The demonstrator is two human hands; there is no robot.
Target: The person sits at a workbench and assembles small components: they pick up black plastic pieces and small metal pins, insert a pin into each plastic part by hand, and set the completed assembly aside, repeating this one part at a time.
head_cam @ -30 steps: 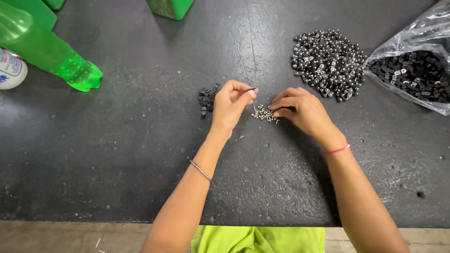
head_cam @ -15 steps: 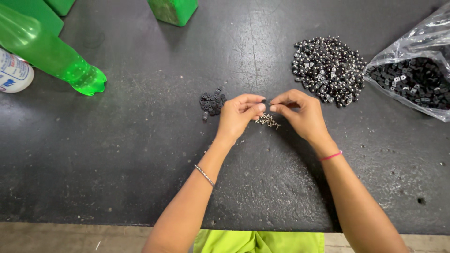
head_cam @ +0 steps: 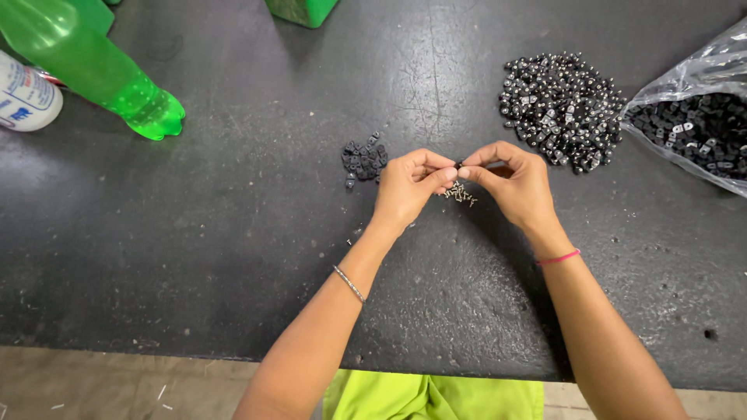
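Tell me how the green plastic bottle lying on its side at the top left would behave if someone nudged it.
The green plastic bottle lies on its side on the black tabletop, so a sideways nudge would probably roll it. Its thin translucent wall suggests it is light and would dent under a squeeze. The white cylindrical container close beside it might stop a roll that way.

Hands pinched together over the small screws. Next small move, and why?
Probably press the two tiny pieces fully together. The left hand and right hand meet fingertip to fingertip just above the little pile of silvery screws, pinching a dark part too small to identify. The small black pieces lie beside the left hand.
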